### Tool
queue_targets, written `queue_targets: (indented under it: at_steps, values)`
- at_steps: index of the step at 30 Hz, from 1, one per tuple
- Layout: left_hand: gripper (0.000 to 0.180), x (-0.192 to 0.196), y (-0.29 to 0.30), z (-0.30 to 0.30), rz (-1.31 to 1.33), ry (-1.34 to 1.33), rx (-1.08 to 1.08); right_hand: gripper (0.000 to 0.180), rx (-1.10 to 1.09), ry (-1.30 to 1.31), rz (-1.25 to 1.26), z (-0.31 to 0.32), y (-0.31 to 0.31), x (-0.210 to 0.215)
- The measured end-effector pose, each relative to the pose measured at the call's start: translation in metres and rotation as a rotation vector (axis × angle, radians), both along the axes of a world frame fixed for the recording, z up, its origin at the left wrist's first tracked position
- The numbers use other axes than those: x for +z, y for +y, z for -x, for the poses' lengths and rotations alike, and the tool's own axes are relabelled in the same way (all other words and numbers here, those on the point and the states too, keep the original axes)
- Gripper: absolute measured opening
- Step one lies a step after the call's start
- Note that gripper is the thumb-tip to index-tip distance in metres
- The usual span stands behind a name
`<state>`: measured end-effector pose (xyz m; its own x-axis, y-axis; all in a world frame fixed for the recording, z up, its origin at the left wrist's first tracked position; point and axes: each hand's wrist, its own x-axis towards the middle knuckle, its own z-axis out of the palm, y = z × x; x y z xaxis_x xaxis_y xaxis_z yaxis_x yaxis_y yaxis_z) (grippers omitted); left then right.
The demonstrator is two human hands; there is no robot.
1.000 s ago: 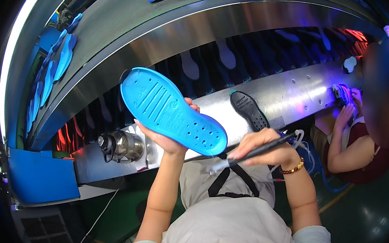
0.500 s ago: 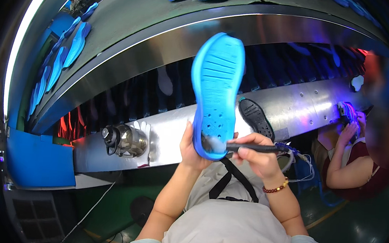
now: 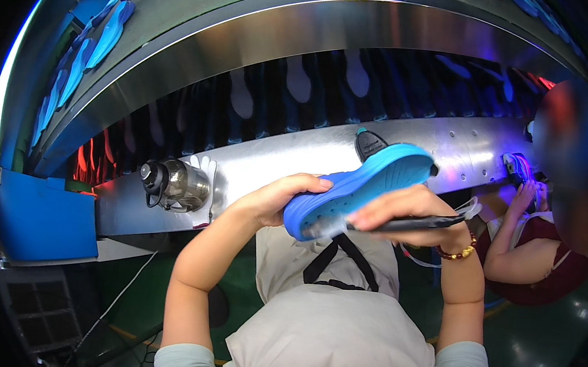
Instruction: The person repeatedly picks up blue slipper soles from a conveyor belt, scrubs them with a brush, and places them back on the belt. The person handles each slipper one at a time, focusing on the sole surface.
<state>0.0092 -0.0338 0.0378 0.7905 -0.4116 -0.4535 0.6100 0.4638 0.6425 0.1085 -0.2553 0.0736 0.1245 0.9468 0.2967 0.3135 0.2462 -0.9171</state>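
Note:
My left hand (image 3: 280,198) grips the heel end of a blue shoe sole (image 3: 386,174), its thumb on the outer side wall. The sole is tilted, with its toe end pointing up and to the right. In my right hand (image 3: 407,206) is a brush (image 3: 424,225) with a black handle and pale bristles. Those bristles are blurred and sit at the inner heel of the sole. Behind the toe end, a black sole (image 3: 369,144) lies on the metal bench (image 3: 254,158), partly hidden by the blue one.
A dark bottle (image 3: 183,185) stands on the bench at left, beside white gloves (image 3: 206,167). Farther off, a belt (image 3: 176,16) carries blue soles (image 3: 111,33) above a metal edge. At right, a co-worker's hands (image 3: 527,197) hold a shoe piece. A cable hangs at lower left.
The blue sole has turned from upright to slanting rightward, its toe lower and to the right. My left hand now grips it from the side; the brush stays at the heel.

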Motion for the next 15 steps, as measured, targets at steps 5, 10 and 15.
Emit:
queue_targets:
  at_steps: [5, 10, 15]
  values:
    - [0.062, 0.001, 0.010, 0.005, -0.183, 0.036, -0.102, 0.022, 0.138, -0.218, 0.196, -0.010, -0.008, 0.010]
    - [0.066, -0.001, 0.020, 0.008, -0.136, 0.044, -0.073, 0.018, 0.026, -0.019, 0.165, -0.012, -0.005, -0.012]
    - [0.062, -0.007, 0.032, 0.023, -0.126, 0.091, 0.093, 0.022, -0.144, 0.017, 0.103, -0.010, -0.012, -0.014]
